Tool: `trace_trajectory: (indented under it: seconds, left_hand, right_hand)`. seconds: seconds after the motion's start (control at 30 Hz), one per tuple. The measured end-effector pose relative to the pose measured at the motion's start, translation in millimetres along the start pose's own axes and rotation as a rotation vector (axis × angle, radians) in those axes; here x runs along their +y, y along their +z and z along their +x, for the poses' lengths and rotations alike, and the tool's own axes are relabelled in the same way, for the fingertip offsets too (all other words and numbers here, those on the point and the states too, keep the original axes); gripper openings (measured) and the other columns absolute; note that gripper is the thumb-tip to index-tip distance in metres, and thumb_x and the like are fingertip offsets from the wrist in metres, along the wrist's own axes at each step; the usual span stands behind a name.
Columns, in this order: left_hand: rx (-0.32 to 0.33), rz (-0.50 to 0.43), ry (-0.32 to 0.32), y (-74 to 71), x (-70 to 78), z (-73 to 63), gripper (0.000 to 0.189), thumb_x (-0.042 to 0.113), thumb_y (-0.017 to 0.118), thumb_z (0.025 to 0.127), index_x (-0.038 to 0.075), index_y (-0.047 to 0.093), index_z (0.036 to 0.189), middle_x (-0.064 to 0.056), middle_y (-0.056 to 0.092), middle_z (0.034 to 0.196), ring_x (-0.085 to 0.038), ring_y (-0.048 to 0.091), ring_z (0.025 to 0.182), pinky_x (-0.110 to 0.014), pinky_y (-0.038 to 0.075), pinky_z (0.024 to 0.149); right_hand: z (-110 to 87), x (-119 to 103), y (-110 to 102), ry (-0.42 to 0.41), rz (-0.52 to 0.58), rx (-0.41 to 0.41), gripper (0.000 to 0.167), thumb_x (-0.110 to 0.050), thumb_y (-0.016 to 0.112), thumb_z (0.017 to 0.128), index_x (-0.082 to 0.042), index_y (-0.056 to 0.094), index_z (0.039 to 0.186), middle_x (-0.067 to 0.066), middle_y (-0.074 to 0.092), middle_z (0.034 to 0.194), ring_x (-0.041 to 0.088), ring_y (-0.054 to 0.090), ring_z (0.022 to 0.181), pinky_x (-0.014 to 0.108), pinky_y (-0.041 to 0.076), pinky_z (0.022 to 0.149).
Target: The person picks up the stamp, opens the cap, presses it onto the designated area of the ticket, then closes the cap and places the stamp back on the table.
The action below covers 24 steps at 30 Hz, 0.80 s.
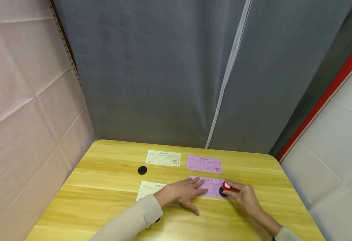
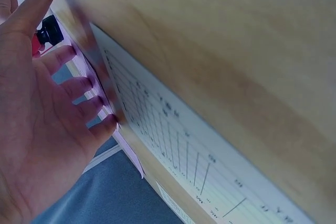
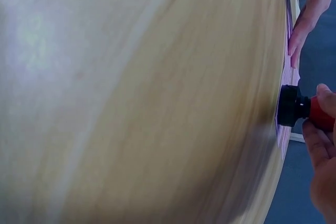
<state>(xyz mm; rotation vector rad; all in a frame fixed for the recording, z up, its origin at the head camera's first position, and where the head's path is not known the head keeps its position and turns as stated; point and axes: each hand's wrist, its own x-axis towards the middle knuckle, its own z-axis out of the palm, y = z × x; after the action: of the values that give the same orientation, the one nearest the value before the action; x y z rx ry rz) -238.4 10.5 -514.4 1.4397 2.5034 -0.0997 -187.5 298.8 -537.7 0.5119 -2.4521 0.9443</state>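
My right hand (image 1: 246, 198) grips the red handle of a round stamp (image 1: 226, 186). The stamp's black base (image 3: 287, 106) stands on the right end of a pink printed form (image 1: 213, 187), and looks in contact with it in the right wrist view. My left hand (image 1: 185, 191) lies with fingers spread, fingertips on the left part of that form and thumb toward the table. Under the left wrist, a pale cream form (image 1: 147, 190) is partly hidden. The left wrist view shows the cream form's printed grid (image 2: 173, 135) close up beside the fingers.
Farther back lie another cream form (image 1: 162, 158) and another pink form (image 1: 204, 164), each with a red mark at its lower right. A round black disc (image 1: 142, 170) rests on the wooden table (image 1: 103, 187). A small dark object (image 1: 158, 220) shows behind the left sleeve. Grey curtain (image 1: 157, 73) hangs behind.
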Motion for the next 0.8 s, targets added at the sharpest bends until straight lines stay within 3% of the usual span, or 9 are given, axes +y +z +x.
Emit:
trace_trajectory:
  seconds: [0.17, 0.8]
  left_hand:
    - [-0.001, -0.016, 0.006, 1.1, 0.1, -0.1, 0.098, 0.079, 0.062, 0.090, 0.030, 0.031, 0.168, -0.008, 0.016, 0.177, -0.027, 0.016, 0.163, -0.042, 0.021, 0.133]
    - [-0.003, -0.022, 0.010, 1.5, -1.7, 0.8, 0.097, 0.078, 0.062, 0.091, 0.030, 0.030, 0.169, -0.007, 0.015, 0.177, -0.026, 0.013, 0.164, -0.042, 0.019, 0.133]
  right_hand:
    - [-0.9, 0.0, -0.4, -0.008, 0.034, -0.032, 0.043, 0.006, 0.092, 0.074, 0.007, 0.079, 0.114, 0.023, 0.078, 0.110, 0.016, 0.075, 0.100, 0.005, 0.055, 0.078]
    - [1.9, -0.6, -2.4, 0.007, 0.007, -0.031, 0.043, 0.004, 0.094, 0.072, 0.005, 0.080, 0.113, 0.020, 0.079, 0.110, 0.017, 0.076, 0.099, 0.004, 0.054, 0.078]
